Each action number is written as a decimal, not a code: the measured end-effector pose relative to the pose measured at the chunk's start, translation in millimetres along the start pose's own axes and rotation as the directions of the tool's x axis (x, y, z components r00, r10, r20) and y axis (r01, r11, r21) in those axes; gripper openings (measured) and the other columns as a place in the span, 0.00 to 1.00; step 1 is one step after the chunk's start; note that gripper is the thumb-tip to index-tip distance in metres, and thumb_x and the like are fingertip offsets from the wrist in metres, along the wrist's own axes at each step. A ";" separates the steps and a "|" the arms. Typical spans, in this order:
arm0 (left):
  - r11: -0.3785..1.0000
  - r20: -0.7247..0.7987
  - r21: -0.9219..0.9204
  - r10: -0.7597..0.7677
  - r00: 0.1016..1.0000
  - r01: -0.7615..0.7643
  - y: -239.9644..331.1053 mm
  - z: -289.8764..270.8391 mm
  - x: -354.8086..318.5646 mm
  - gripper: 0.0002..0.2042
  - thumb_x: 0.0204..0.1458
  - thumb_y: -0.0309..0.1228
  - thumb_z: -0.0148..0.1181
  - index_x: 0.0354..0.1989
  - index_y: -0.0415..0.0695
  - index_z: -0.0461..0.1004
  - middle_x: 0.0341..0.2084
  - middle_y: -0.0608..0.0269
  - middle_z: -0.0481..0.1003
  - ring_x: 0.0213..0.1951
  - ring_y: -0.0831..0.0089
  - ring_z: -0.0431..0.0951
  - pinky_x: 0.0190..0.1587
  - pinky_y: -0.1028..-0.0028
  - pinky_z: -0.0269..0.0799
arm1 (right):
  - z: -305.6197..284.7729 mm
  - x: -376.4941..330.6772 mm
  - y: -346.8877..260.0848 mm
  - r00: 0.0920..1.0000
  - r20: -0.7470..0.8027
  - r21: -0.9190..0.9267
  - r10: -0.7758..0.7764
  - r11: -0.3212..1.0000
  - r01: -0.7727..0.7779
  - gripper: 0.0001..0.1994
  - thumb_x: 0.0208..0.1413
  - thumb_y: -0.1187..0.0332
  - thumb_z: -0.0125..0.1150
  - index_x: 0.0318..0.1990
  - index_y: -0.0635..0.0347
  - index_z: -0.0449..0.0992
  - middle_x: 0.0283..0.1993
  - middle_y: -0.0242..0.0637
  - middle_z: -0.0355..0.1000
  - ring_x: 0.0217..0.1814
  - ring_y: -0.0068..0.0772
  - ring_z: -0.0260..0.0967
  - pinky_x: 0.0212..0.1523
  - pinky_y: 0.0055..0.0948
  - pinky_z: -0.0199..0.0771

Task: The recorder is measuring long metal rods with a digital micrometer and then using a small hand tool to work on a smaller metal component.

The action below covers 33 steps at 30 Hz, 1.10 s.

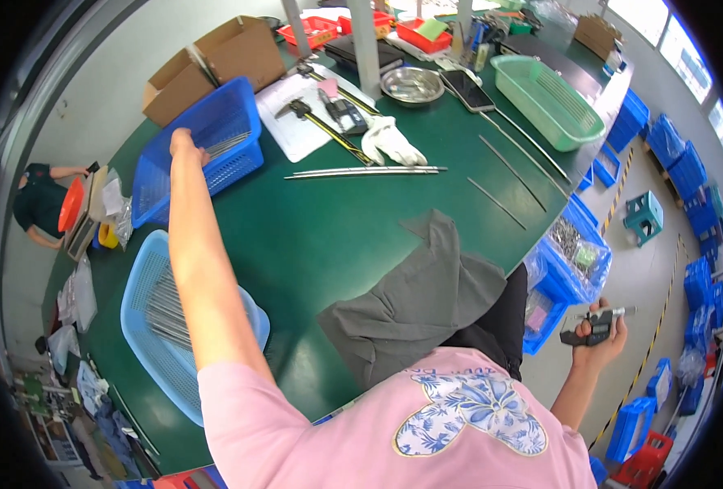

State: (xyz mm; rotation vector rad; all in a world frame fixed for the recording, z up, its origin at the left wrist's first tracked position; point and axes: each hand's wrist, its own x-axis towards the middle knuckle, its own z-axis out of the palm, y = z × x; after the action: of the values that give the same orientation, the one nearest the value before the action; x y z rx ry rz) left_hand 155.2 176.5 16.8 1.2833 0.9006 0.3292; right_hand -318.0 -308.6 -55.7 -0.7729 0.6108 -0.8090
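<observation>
My left arm stretches over the table, and my left hand is inside the dark blue basket. Its fingers look curled; what they hold, if anything, is hidden. Thin metal rods lie in that basket beside the hand. Under my left forearm stands a light blue basket with many thin metal rods. Off the table's right side, my right hand grips a digital micrometer with a dark body.
A grey cloth lies at the near edge. Farther back are metal rods, a white glove, calipers, a steel bowl, a phone and a green basket. Blue crates stand right. Another person is far left.
</observation>
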 end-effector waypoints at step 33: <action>-0.280 0.784 -0.102 0.567 -0.251 -0.954 -95.4 12.6 -213.5 0.03 0.43 0.21 0.49 0.25 0.37 0.61 0.24 0.55 0.64 0.22 0.59 0.69 0.22 0.66 0.66 | -1.7 15.5 28.1 0.979 0.081 0.237 0.185 0.951 -0.199 0.25 0.50 0.50 0.36 0.38 0.67 0.64 0.27 0.44 0.67 0.13 0.31 0.59 0.14 0.25 0.58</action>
State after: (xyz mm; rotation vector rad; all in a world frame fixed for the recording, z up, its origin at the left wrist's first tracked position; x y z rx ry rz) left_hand 5.1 -3.2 12.9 2.4286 -1.0461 0.7970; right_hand -299.5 -309.0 -81.9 -0.5013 0.5141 -0.6648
